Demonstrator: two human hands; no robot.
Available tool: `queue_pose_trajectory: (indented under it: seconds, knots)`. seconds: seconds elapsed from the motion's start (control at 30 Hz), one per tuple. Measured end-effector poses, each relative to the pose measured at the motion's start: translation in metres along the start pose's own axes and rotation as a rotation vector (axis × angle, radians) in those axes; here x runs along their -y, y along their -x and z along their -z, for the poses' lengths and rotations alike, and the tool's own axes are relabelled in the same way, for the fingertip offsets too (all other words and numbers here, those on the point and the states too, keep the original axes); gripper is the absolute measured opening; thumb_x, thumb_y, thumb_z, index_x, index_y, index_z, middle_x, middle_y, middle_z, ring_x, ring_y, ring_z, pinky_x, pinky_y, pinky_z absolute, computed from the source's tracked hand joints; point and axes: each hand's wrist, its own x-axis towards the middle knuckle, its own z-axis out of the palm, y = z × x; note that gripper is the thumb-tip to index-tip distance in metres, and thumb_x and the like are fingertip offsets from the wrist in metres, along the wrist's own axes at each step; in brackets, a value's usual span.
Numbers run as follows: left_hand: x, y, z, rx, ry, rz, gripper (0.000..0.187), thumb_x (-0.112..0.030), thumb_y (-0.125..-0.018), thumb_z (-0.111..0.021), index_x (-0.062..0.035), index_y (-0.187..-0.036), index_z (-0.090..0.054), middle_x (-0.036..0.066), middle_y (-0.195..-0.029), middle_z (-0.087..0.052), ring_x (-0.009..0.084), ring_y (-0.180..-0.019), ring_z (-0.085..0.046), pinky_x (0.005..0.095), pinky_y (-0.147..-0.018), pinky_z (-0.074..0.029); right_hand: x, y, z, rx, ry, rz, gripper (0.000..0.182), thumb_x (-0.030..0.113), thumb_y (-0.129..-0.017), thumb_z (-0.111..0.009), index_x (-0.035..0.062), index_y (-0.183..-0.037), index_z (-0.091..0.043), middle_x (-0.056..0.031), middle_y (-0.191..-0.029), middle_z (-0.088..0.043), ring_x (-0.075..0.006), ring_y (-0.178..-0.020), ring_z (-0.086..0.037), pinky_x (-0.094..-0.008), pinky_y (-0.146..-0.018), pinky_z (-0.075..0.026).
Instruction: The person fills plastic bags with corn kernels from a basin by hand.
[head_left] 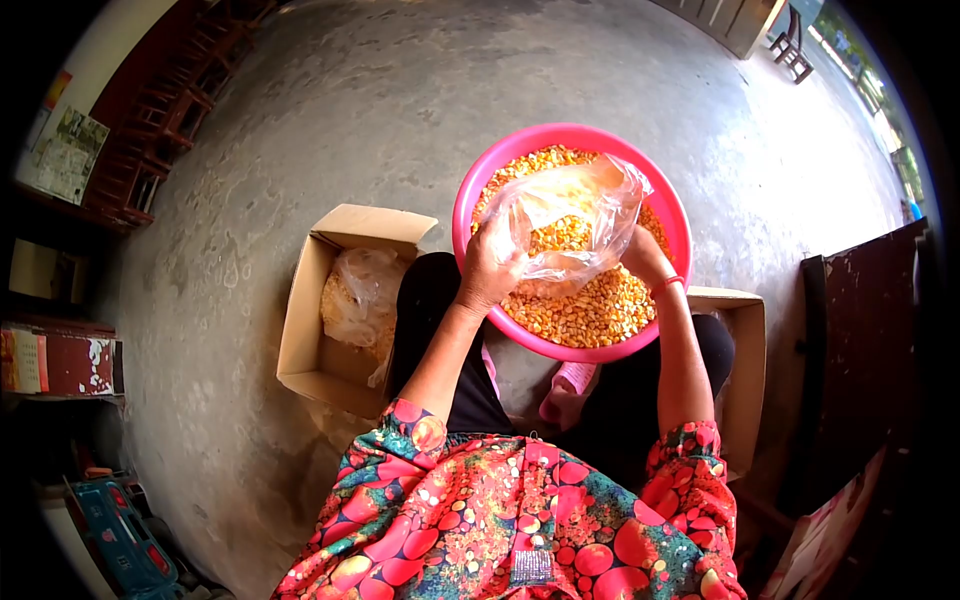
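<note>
A clear plastic bag (570, 200) is spread over a pink basin (468, 200) of yellow corn kernels (590, 318). My left hand (490, 265) grips the bag's left edge, fingers closed round the film. On the right side of the bag, my right hand (645, 255) holds its edge, with the fingertips partly hidden by the plastic. Between the two hands the bag's mouth is wide, and kernels show through it.
Left of my knees stands an open cardboard box (300, 350) with bagged corn (362, 300) inside. Another cardboard box (745, 385) is by my right leg. Wooden chairs (150, 160) line the left wall; a dark cabinet (870, 330) stands right.
</note>
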Motion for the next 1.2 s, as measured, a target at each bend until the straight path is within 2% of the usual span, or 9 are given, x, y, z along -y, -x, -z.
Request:
queue_pose_trajectory:
  seconds: [0.03, 0.13, 0.3, 0.5, 0.63, 0.83, 0.9, 1.0, 1.2]
  knots:
    - [-0.002, -0.001, 0.000, 0.004, -0.008, 0.006, 0.058, 0.002, -0.068, -0.053, 0.0067, -0.124, -0.041, 0.023, -0.120, -0.050, 0.0301, -0.117, -0.047, 0.0347, -0.099, -0.037, 0.054, 0.012, 0.018, 0.018, -0.261, -0.235, 0.023, 0.020, -0.087, -0.050, 0.0006, -0.090, -0.061, -0.0113, -0.073, -0.063, -0.0221, -0.064, -0.060, -0.0330, -0.057, -0.046]
    - [-0.003, 0.000, 0.000, 0.005, -0.013, 0.014, 0.057, 0.001, -0.068, -0.054, 0.0071, -0.123, -0.041, 0.023, -0.119, -0.051, 0.0305, -0.115, -0.048, 0.0349, -0.098, -0.037, 0.065, 0.008, 0.038, -0.047, -0.859, -0.485, 0.021, 0.025, -0.090, -0.046, 0.0110, -0.076, -0.052, 0.0046, -0.053, -0.034, -0.0045, -0.038, -0.023, -0.0216, -0.037, -0.016]
    - [-0.007, -0.001, 0.001, -0.002, -0.053, -0.006, 0.055, 0.000, -0.069, -0.054, 0.0077, -0.122, -0.042, 0.024, -0.118, -0.051, 0.0311, -0.115, -0.049, 0.0351, -0.098, -0.038, 0.047, 0.005, 0.049, -0.181, -1.255, -0.513, 0.018, 0.023, -0.090, -0.048, 0.0100, -0.078, -0.052, 0.0040, -0.056, -0.040, -0.0039, -0.040, -0.026, -0.0205, -0.037, -0.019]
    - [-0.011, -0.001, 0.000, 0.018, 0.007, 0.059, 0.054, 0.000, -0.069, -0.055, 0.0074, -0.121, -0.043, 0.023, -0.120, -0.051, 0.0306, -0.115, -0.049, 0.0349, -0.098, -0.037, 0.051, 0.003, 0.060, -0.276, -1.409, -0.175, 0.021, 0.026, -0.095, -0.044, 0.0108, -0.082, -0.049, 0.0076, -0.056, -0.032, -0.0027, -0.042, -0.022, -0.0186, -0.037, -0.020]
    - [-0.010, -0.001, -0.002, 0.042, -0.008, 0.057, 0.056, 0.000, -0.070, -0.055, 0.0047, -0.124, -0.043, 0.021, -0.120, -0.052, 0.0290, -0.115, -0.050, 0.0337, -0.097, -0.038, 0.105, 0.004, 0.068, -0.209, -1.494, 0.047, 0.020, 0.026, -0.096, -0.042, 0.0115, -0.084, -0.048, 0.0082, -0.056, -0.026, -0.0029, -0.044, -0.021, -0.0189, -0.038, -0.018]
    - [-0.011, -0.001, -0.002, 0.094, -0.078, 0.069, 0.055, 0.000, -0.072, -0.055, 0.0042, -0.125, -0.043, 0.021, -0.118, -0.054, 0.0284, -0.114, -0.051, 0.0327, -0.096, -0.039, 0.137, -0.002, 0.011, -0.102, -1.227, -0.079, 0.020, 0.024, -0.095, -0.044, 0.0095, -0.086, -0.053, 0.0071, -0.061, -0.034, -0.0026, -0.048, -0.027, -0.0178, -0.042, -0.024]
    - [-0.005, -0.002, -0.005, 0.040, -0.047, 0.010, 0.056, 0.002, -0.070, -0.055, 0.0048, -0.125, -0.043, 0.021, -0.119, -0.054, 0.0283, -0.115, -0.050, 0.0331, -0.097, -0.038, 0.127, -0.007, -0.005, -0.025, -1.211, -0.076, 0.018, 0.021, -0.094, -0.046, 0.0060, -0.090, -0.056, 0.0048, -0.067, -0.045, -0.0036, -0.060, -0.040, -0.0193, -0.057, -0.038]
    - [0.002, 0.000, -0.002, 0.049, -0.068, -0.020, 0.060, 0.005, -0.068, -0.053, 0.0049, -0.126, -0.041, 0.020, -0.123, -0.051, 0.0285, -0.119, -0.047, 0.0341, -0.100, -0.035, 0.118, -0.009, -0.018, 0.017, -0.985, 0.009, 0.024, 0.022, -0.092, -0.048, 0.0001, -0.097, -0.058, -0.0026, -0.084, -0.060, -0.0106, -0.084, -0.056, -0.0253, -0.080, -0.044]
    - [0.003, 0.000, -0.002, 0.048, -0.050, -0.016, 0.062, 0.005, -0.065, -0.053, 0.0035, -0.126, -0.040, 0.021, -0.125, -0.048, 0.0306, -0.121, -0.043, 0.0355, -0.102, -0.033, 0.104, -0.008, -0.009, 0.131, -0.542, -0.011, 0.026, 0.020, -0.091, -0.048, -0.0015, -0.090, -0.062, -0.0060, -0.087, -0.063, -0.0130, -0.086, -0.058, -0.0273, -0.080, -0.045]
